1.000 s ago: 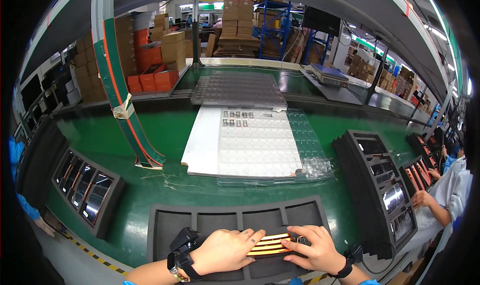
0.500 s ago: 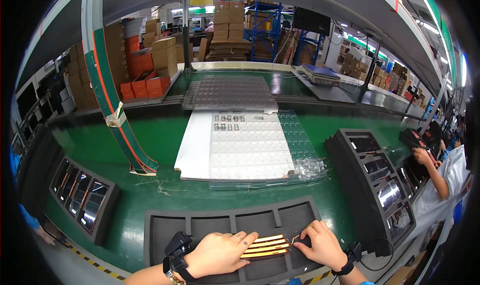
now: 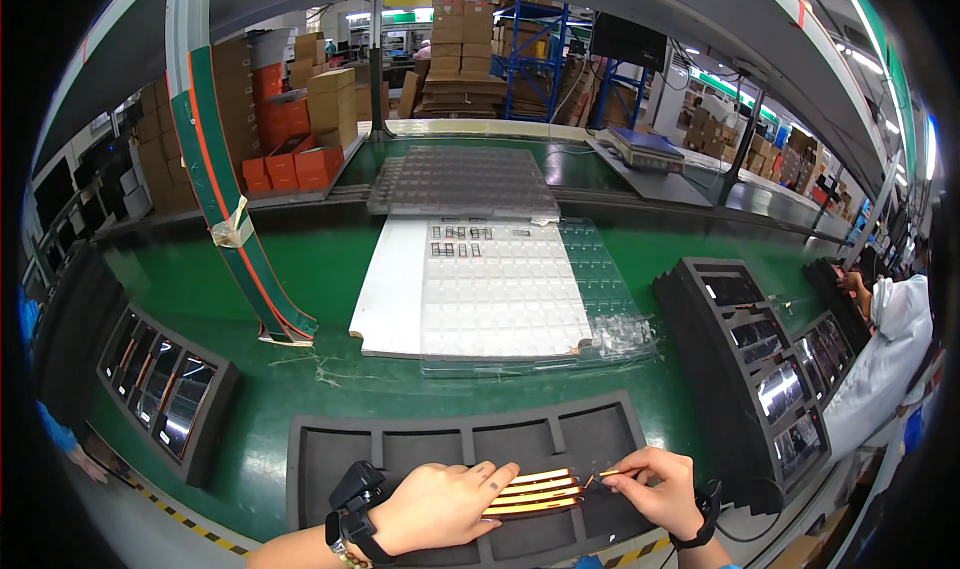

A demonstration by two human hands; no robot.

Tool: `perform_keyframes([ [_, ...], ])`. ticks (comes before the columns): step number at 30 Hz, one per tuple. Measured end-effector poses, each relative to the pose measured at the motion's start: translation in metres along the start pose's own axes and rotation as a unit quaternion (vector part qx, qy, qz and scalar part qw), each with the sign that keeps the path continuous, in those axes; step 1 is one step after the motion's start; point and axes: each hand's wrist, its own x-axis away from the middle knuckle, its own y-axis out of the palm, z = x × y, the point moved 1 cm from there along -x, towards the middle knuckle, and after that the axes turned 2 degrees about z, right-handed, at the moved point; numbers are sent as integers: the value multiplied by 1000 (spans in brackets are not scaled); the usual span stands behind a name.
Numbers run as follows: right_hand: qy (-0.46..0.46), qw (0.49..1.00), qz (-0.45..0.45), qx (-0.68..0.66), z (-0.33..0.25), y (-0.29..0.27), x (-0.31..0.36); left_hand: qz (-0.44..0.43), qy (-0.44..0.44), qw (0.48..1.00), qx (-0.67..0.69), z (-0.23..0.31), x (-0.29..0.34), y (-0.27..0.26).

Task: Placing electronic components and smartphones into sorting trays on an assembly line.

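Note:
My left hand [image 3: 445, 506] grips a flat dark piece with bright gold stripes [image 3: 540, 491], fingers over its top and thumb along the near side. This piece is held over the black foam tray [image 3: 420, 446]. At its right end, a short thin bent strip [image 3: 590, 481] sticks out. Just beyond that end, my right hand [image 3: 655, 491] is closed in a pinch, with a small thin gold-coloured piece [image 3: 608, 473] at its fingertips. Whether this joins the striped piece I cannot tell.
Foam trays with dark glossy panels stand at left [image 3: 165, 389] and right [image 3: 765, 369]. Ahead, a clear blister tray [image 3: 500, 304] with several small dark frames lies on a white board [image 3: 385, 299]. A green post [image 3: 225, 199] rises at left. A co-worker's hand [image 3: 853, 284] is at far right.
My right hand has drawn slightly right, its fingers now closer together in a pinch. My left hand keeps its grip on the striped piece. The co-worker's hand at far right has moved farther away.

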Motion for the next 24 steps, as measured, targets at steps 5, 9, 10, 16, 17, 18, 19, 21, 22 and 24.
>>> perform_keyframes([
  [5, 56, 979, 40, -189, -14, 14, -3, -7, -3, 1000, -2, 1, -1, 0],
  [9, 108, 955, -23, -276, -13, 16, -9, 4, 5, 1000, 9, -2, 0, 3],
  [10, 122, 941, -37, -312, -12, 17, -9, 4, 5, 1000, 9, -2, 0, 3],
  [16, 130, 920, -100, -355, -16, 21, -15, 10, 8, 1000, -2, -3, 0, 6],
  [17, 135, 922, -117, -344, -16, 22, -16, 8, 5, 1000, 0, -3, 0, 5],
  [18, 135, 922, -117, -344, -14, 24, -15, 6, 3, 1000, 1, -3, 0, 5],
  [19, 122, 924, -92, -352, -11, 27, -14, 6, 4, 1000, 2, -3, 0, 4],
  [21, 109, 924, -67, -359, -14, 31, -13, 3, 4, 1000, 0, -3, 0, 5],
  [22, 118, 921, -58, -368, -23, 32, -11, 3, 3, 1000, 0, -3, 0, 5],
  [24, 128, 917, -49, -375, -27, 34, -9, 6, 3, 1000, 2, -3, 0, 5],
])
